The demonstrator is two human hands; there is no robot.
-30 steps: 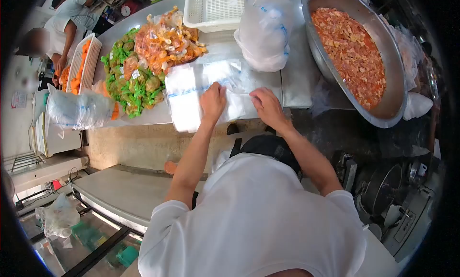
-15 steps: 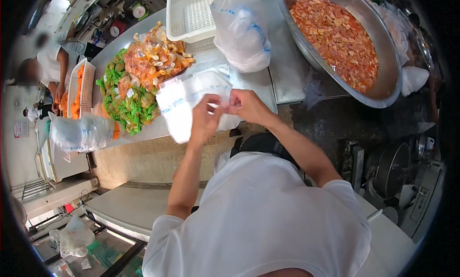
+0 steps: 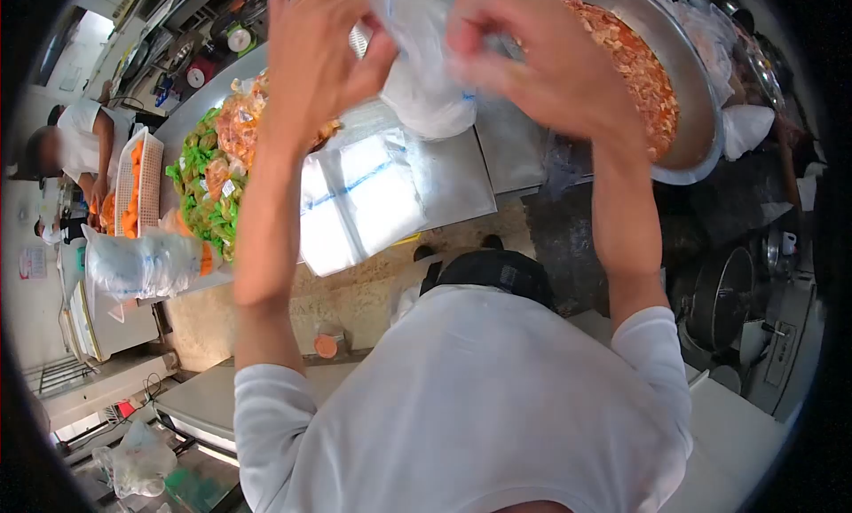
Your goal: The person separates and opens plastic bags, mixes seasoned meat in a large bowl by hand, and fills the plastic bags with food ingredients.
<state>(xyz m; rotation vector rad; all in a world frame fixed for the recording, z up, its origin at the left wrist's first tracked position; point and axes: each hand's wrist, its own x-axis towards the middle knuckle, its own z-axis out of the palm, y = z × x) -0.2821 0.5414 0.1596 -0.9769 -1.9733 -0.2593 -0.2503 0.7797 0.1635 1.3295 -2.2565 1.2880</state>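
In the head view, we have clear plastic (image 3: 410, 18) between our left hand (image 3: 324, 65) and blurred right hand (image 3: 537, 60), cannot tell whether either grasps it, and see a stack of flat bags (image 3: 377, 207) overhanging the bench's (image 3: 461, 180) near edge.

- Between the fingers (image 3: 376, 62), a film (image 3: 399, 7) of thin, see-through plastic, a little glossy.
- Just below the fingers, a bulky bag (image 3: 430, 115) of wrinkled plastic, softly shiny.
- Nearer than the fingers, flat bags (image 3: 377, 216) of smooth, glossy plastic.
- Under these and the fingers, a table (image 3: 457, 176) of smooth, shining metal.
- Right of the fingers, a basin (image 3: 697, 100) of smooth metal, less bright.
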